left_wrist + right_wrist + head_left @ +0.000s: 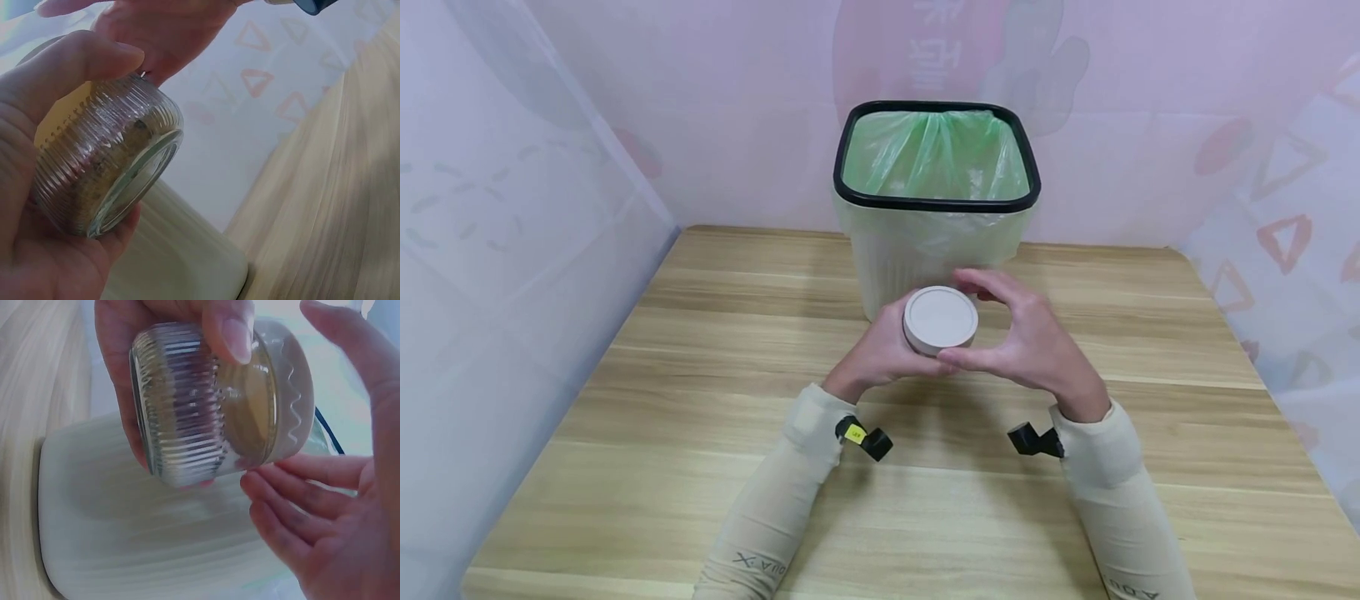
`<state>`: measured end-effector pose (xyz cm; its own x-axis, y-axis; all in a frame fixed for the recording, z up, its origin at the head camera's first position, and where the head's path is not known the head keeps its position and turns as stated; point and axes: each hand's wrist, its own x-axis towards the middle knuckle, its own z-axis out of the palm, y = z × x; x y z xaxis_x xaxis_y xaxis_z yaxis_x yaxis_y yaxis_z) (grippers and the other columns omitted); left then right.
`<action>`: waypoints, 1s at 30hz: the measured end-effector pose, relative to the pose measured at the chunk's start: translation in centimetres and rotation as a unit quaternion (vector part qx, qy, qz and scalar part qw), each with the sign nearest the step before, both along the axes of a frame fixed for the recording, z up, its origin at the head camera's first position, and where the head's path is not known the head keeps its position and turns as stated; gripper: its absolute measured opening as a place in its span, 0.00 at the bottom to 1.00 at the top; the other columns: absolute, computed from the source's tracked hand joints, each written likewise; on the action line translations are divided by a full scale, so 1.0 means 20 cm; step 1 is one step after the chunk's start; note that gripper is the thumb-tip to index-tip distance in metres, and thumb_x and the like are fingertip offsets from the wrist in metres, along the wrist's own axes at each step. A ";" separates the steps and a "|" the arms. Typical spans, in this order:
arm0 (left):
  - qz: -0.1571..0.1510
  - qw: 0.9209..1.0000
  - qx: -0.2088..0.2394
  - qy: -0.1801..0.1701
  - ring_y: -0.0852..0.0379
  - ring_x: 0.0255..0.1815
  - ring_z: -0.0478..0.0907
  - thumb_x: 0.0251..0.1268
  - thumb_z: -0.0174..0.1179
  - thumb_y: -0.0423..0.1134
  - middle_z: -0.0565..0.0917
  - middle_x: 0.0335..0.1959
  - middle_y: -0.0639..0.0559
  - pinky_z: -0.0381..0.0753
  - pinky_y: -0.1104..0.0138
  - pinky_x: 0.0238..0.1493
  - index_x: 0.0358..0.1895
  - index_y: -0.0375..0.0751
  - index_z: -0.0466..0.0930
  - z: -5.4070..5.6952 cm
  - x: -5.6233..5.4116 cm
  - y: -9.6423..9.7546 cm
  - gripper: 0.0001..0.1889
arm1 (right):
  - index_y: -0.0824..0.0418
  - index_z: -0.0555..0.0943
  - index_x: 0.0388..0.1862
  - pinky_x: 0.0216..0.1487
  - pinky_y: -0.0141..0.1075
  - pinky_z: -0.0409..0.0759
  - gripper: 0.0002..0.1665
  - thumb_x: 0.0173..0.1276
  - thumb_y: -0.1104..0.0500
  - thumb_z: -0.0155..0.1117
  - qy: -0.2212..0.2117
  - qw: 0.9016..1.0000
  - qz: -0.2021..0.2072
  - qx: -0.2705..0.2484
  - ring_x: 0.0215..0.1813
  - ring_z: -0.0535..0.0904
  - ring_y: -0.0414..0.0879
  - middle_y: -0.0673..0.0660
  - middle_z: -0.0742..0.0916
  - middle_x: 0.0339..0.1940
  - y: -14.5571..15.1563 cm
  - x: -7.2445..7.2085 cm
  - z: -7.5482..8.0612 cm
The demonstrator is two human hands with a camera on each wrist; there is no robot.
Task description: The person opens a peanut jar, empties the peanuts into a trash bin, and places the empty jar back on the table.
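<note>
A ribbed glass jar (184, 406) with brownish, dark-flecked contents is capped by a pale round lid (942, 317). My left hand (886, 343) grips the jar's glass body, its thumb lying over the side in both wrist views. The jar is held in the air in front of the bin, tilted. Around the lid curves my right hand (1036, 340), thumb and fingers spread wide. In the right wrist view its thumb stands apart from the lid, while the fingertips (253, 481) lie close by the lid's lower edge; whether they touch it I cannot tell.
Just behind the hands stands a whitish bin (895, 258) with a black rim (936, 203) and a green plastic liner (880, 150). It rests on a wood-grain table (730, 333). Pale printed cloth (737, 108) hangs behind and at both sides.
</note>
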<state>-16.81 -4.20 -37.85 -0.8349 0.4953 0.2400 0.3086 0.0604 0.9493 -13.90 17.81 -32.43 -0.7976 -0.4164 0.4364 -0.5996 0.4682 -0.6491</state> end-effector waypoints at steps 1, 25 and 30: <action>0.001 1.000 -0.001 0.001 0.48 0.67 0.78 0.44 0.83 0.28 0.81 0.66 0.42 0.73 0.53 0.77 0.72 0.36 0.70 0.00 0.00 0.00 0.47 | 0.61 0.80 0.68 0.67 0.49 0.81 0.50 0.45 0.50 0.92 0.006 1.000 -0.008 0.005 0.63 0.82 0.48 0.54 0.87 0.62 0.00 0.00 0.00; 0.004 1.000 -0.008 0.012 0.47 0.67 0.78 0.45 0.82 0.29 0.81 0.66 0.40 0.73 0.53 0.76 0.73 0.35 0.70 0.00 0.00 -0.01 0.46 | 0.58 0.84 0.60 0.60 0.40 0.83 0.43 0.45 0.50 0.92 0.018 1.000 -0.025 0.008 0.56 0.83 0.45 0.52 0.87 0.56 -0.02 0.00 -0.02; 0.001 1.000 -0.009 0.010 0.47 0.68 0.77 0.45 0.82 0.28 0.80 0.66 0.40 0.72 0.53 0.77 0.73 0.34 0.69 0.00 0.00 0.00 0.47 | 0.58 0.83 0.63 0.62 0.41 0.83 0.44 0.47 0.51 0.91 0.017 1.000 -0.011 0.005 0.57 0.83 0.45 0.52 0.87 0.57 -0.01 -0.01 -0.02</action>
